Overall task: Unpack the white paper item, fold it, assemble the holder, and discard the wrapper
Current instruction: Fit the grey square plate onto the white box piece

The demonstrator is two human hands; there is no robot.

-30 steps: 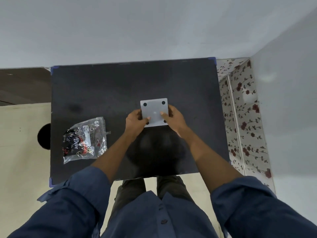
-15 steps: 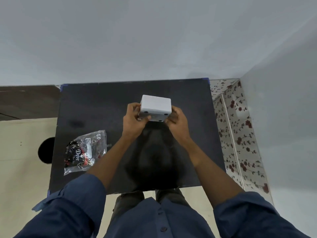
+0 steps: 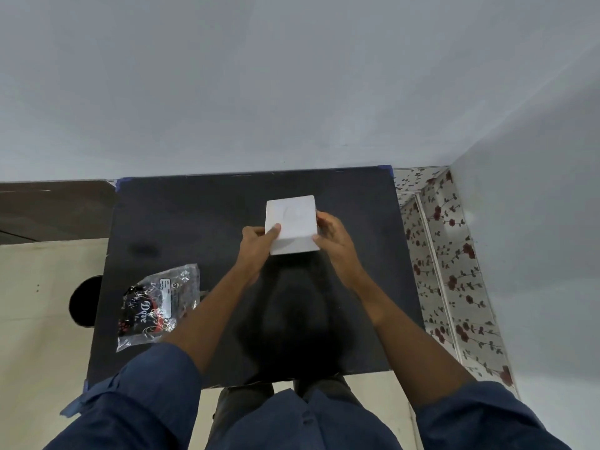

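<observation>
A white box-shaped holder (image 3: 292,222) is held between both hands above the middle of the black table (image 3: 201,216). Its top face, with a faint round embossed mark, is turned up toward me. My left hand (image 3: 258,245) grips its left side with the thumb on the top face. My right hand (image 3: 334,237) grips its right side. A clear plastic wrapper (image 3: 159,303) with dark printed contents and a white label lies flat at the table's left front.
The black table stands against a grey wall (image 3: 292,92). Flower-patterned tiles (image 3: 451,271) run along the right side. A round black object (image 3: 82,302) sits on the cream floor, left of the table.
The holder has been turned over: a second ago its underside with black dots faced me, now the plain embossed face is up. Both hands kept hold of it.
</observation>
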